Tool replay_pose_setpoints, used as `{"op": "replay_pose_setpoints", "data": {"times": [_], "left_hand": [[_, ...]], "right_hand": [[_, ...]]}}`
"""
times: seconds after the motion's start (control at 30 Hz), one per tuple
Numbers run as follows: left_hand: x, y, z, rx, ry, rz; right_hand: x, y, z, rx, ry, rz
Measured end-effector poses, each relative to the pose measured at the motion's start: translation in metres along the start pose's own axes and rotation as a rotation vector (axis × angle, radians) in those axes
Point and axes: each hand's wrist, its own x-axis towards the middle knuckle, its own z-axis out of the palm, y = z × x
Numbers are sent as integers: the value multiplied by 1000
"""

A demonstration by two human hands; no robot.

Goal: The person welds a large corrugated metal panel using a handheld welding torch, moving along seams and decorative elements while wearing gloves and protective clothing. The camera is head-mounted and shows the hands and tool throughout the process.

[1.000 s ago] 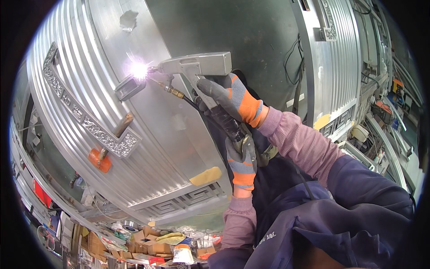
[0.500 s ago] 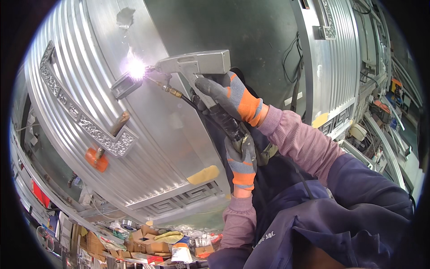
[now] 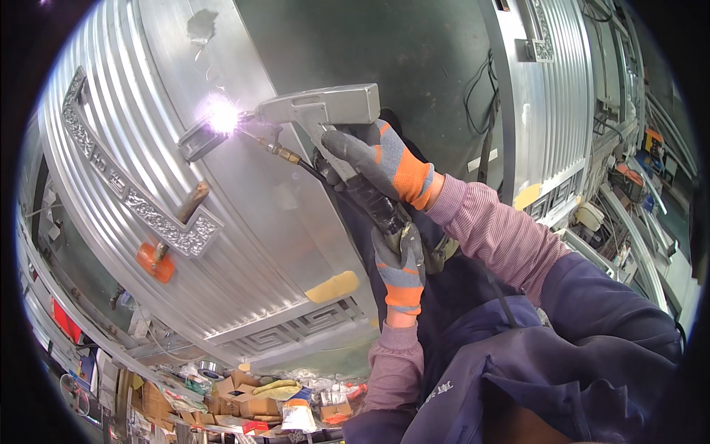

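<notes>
Grey welding gun (image 3: 325, 107) glowed bright at tip against ribbed metal door panel (image 3: 244, 222). Right hand (image 3: 381, 159), gloved, clamped on gun's handle; left hand (image 3: 399, 259) closed around black hose (image 3: 373, 203) below.

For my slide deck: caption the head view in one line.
Gloved right hand aims a grey welding gun sparking on a ribbed metal door panel; left hand steadies its cable.

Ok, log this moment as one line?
right hand: grips welding gun | left hand: holds cable | arc lit on metal door
</notes>
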Motion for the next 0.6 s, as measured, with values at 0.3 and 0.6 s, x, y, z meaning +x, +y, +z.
{"op": "replay_pose_setpoints", "data": {"times": [0.3, 0.6], "left_hand": [[-6, -8, -1, -36, -2, -82], [-10, -15, -2, -83, -13, -108]], "right_hand": [[-4, 7, 0, -13, 10, -20], [-11, 10, -1, 3, 27, 15]]}}
